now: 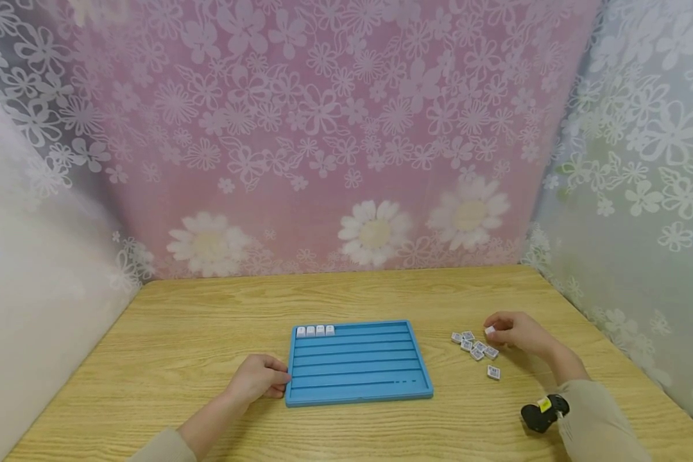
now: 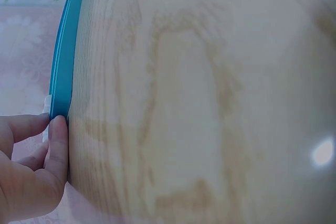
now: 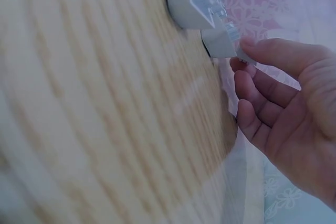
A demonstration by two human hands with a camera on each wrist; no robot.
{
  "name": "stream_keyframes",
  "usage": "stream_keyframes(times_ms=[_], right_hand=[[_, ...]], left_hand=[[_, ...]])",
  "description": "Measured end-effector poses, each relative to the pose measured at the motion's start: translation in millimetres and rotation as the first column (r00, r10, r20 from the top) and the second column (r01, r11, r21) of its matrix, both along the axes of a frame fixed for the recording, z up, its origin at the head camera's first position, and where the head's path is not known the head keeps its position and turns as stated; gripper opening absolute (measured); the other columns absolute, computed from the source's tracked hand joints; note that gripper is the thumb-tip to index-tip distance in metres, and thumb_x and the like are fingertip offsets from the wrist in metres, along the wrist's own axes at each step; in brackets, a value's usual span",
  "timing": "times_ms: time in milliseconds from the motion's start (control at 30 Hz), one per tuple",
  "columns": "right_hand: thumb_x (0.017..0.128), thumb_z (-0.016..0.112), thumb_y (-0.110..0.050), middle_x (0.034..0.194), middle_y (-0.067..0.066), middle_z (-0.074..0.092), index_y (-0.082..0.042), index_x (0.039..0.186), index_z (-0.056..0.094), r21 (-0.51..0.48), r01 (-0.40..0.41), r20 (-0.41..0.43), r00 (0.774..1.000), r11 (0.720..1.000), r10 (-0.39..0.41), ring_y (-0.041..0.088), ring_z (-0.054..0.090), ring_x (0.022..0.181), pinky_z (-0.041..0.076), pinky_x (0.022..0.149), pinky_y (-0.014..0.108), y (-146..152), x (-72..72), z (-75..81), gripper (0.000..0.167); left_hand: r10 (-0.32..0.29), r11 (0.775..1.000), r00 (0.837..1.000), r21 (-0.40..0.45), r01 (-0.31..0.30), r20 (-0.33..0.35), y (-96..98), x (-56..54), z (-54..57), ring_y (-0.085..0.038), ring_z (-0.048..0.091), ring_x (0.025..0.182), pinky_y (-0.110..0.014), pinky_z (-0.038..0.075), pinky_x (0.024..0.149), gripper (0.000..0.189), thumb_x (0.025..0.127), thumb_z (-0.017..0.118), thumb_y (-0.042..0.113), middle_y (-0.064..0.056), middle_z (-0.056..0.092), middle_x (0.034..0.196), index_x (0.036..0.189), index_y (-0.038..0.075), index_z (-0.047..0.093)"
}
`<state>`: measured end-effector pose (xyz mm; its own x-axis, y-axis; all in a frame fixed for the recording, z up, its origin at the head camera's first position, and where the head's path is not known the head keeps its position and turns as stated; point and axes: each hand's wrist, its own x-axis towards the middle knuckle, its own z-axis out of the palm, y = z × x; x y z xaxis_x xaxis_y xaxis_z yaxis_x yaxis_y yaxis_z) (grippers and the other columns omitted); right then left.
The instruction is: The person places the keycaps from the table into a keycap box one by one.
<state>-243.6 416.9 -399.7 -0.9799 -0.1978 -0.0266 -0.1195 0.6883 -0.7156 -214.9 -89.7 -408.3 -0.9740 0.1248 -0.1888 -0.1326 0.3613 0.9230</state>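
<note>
Left hand, lower left: fingers gripping blue tray by edge | right hand, lower right: fingers pinching white keycap | loose keycaps nearby on counter

Blue tray, white keycaps, pink floral backdrop

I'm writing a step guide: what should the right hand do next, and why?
Probably carry the white keycap in the right hand to the blue tray, beside the four keycaps in its far row: that row has free space to their right, and the left hand grips the tray's left edge.
</note>
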Motion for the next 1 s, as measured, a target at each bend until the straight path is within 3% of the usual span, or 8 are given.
stream_keyframes(times_ms=[100, 267, 533, 833, 1000], right_hand=[[0.09, 0.061, -0.016, 0.108, 0.02, 0.058, 0.005, 0.115, 0.055, -0.015, 0.018, -0.004, 1.0, 1.0, -0.018, 0.024, 0.056, 0.09, 0.05, 0.066, 0.032, 0, 1.1, 1.2, 0.034], [0.092, 0.059, -0.015, 0.113, 0.025, 0.056, 0.004, 0.117, 0.055, 0.008, -0.003, -0.09, 0.996, 1.0, 0.004, 0.035, 0.054, 0.102, 0.051, 0.073, 0.036, -2, 1.9, 4.4, 0.032], [0.093, 0.056, -0.014, 0.108, 0.022, 0.056, 0.008, 0.119, 0.051, -0.08, -0.02, -0.075, 0.997, 0.997, 0.014, 0.022, 0.055, 0.09, 0.052, 0.069, 0.033, -10, 1.1, 9.4, 0.034], [0.096, 0.051, -0.012, 0.094, 0.022, 0.059, 0.014, 0.123, 0.047, -0.147, -0.134, -0.071, 0.99, 0.98, 0.125, 0.026, 0.059, 0.078, 0.054, 0.071, 0.034, -33, -5.1, 15.5, 0.037], [0.095, 0.053, -0.012, 0.095, 0.02, 0.059, 0.011, 0.121, 0.051, -0.14, -0.147, -0.055, 0.989, 0.979, 0.14, 0.028, 0.057, 0.075, 0.053, 0.067, 0.036, -50, -9.9, 19.9, 0.035]], left_hand=[[0.0, 1.0, 1.0, 0.0, 0.0, 0.0, -0.1, -0.3, -0.6, -0.016, 0.056, 0.06, -0.03, 0.056, 0.058, 0.012, 0.08, 0.065, -0.004, -0.011, 0.057, 0.07, 0.09, -0.011, 0.062], [0.001, 1.0, 1.0, 0.0, -0.001, 0.0, 0.0, -0.1, -1.0, -0.016, 0.056, 0.061, -0.03, 0.056, 0.058, 0.013, 0.08, 0.065, -0.005, -0.011, 0.057, 0.07, 0.091, -0.011, 0.062], [0.01, 1.0, 1.0, -0.002, -0.01, 0.007, 0.6, 0.7, -0.2, -0.017, 0.056, 0.061, -0.031, 0.055, 0.058, 0.013, 0.08, 0.064, -0.005, -0.012, 0.057, 0.072, 0.091, -0.011, 0.062], [0.008, 1.0, 1.0, 0.006, -0.008, 0.005, 0.6, 1.2, -0.9, -0.016, 0.056, 0.061, -0.03, 0.055, 0.058, 0.014, 0.08, 0.064, -0.004, -0.011, 0.057, 0.072, 0.091, -0.011, 0.061], [0.013, 1.0, 1.0, 0.009, -0.013, 0.005, 0.7, 0.8, -0.6, -0.016, 0.056, 0.06, -0.03, 0.055, 0.058, 0.013, 0.08, 0.064, -0.005, -0.011, 0.057, 0.07, 0.091, -0.011, 0.061]])
